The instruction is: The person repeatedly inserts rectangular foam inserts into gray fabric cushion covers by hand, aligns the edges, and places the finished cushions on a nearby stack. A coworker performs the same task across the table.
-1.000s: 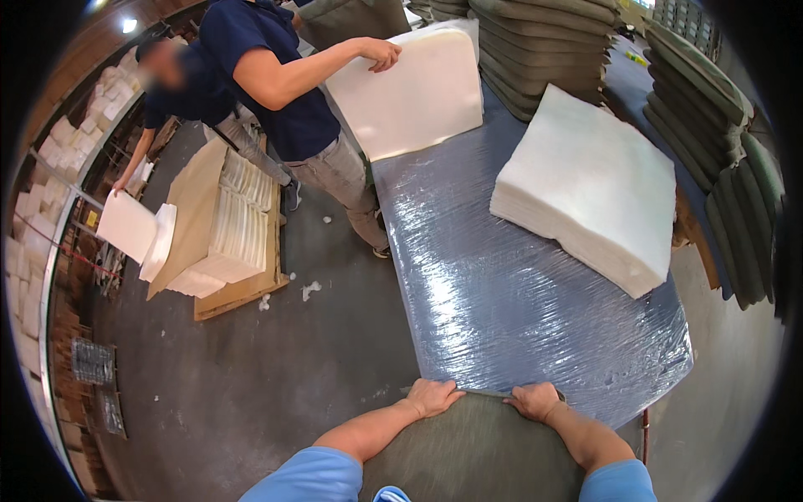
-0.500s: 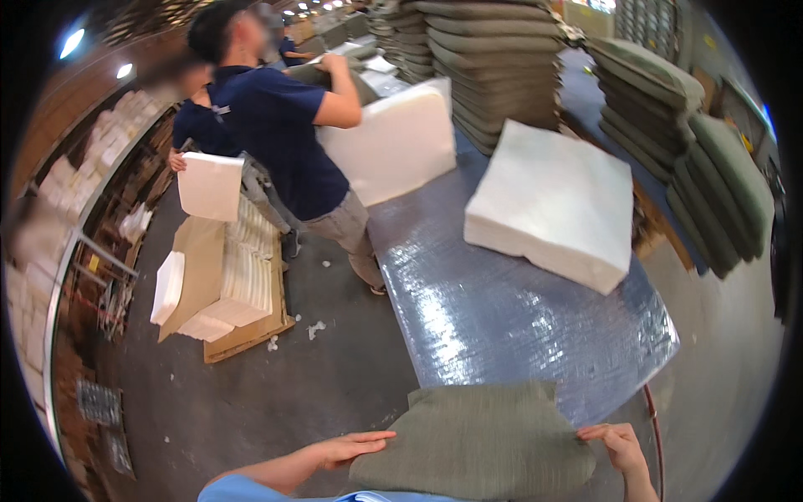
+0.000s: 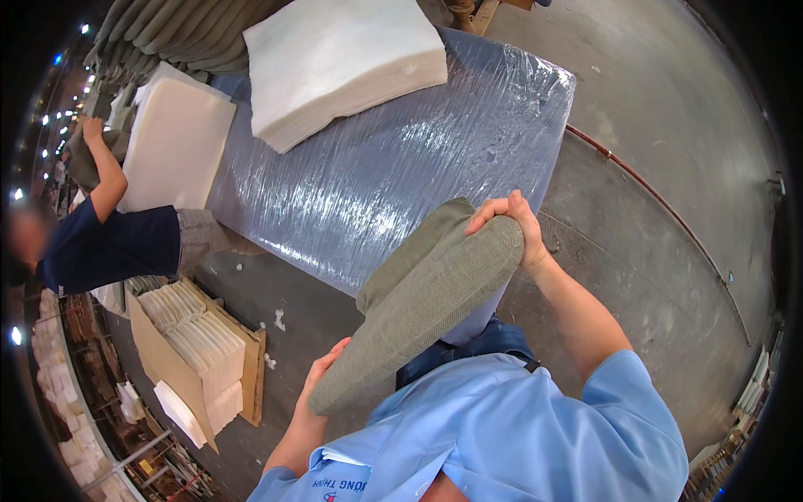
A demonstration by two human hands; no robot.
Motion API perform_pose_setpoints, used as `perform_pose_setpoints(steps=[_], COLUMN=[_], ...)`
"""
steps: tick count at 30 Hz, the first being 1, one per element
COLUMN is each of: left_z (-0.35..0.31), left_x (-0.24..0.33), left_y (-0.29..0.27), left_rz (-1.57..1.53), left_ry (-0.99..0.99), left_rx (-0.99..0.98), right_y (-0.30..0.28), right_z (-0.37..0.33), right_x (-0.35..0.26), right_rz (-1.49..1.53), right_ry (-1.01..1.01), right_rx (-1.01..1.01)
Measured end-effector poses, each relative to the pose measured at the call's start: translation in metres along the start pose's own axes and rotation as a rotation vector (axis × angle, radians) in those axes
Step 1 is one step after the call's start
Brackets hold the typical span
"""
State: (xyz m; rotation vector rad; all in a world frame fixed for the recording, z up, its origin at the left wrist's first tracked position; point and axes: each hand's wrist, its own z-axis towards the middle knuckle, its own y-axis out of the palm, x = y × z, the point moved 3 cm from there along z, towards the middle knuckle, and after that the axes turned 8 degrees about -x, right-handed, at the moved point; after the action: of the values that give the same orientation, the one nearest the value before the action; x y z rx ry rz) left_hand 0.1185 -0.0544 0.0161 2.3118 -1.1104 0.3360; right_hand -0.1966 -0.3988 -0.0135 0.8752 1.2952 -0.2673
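Note:
Between my hands is a thick grey-green fabric cushion (image 3: 427,305), held tilted in front of my body above the near edge of the table. My right hand (image 3: 512,224) wraps over its upper right end, thumb up and fingers behind. At the lower left end my left hand (image 3: 324,368) grips the cushion, most of its fingers hidden by the fabric. Loose fabric folds back along the cushion's far side. The plastic-wrapped blue-grey table (image 3: 335,201) lies just beyond it.
A stack of white padding sheets (image 3: 351,63) rests on the table's far part. Left of it, a co-worker (image 3: 117,251) stands by a white foam slab (image 3: 180,134) and stacked green cushions (image 3: 184,33). White pads (image 3: 201,343) fill a pallet on the floor; a red hose (image 3: 644,180) runs at right.
The cushion has come up from lying flat to a steep tilt, and my right hand has moved from its side edge to its upper end. My view has turned to the right.

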Motion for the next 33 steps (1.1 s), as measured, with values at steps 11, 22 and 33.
perform_pose_setpoints(steps=[11, 22, 33], left_z=[-0.016, -0.058, -0.006], left_x=[0.005, 0.101, 0.076], left_y=[0.016, 0.228, 0.319], left_rz=[-0.418, 1.94, 1.966], left_ry=[0.117, 1.059, 1.198], left_rx=[0.221, 0.481, 0.26], right_y=[-0.024, -0.012, 0.028], right_z=[0.026, 0.03, -0.03], right_x=[0.066, 0.059, -0.049], right_rz=[0.042, -0.213, -0.635], right_ry=[0.04, -0.068, -0.727], right_rx=[0.317, 0.33, 0.034])
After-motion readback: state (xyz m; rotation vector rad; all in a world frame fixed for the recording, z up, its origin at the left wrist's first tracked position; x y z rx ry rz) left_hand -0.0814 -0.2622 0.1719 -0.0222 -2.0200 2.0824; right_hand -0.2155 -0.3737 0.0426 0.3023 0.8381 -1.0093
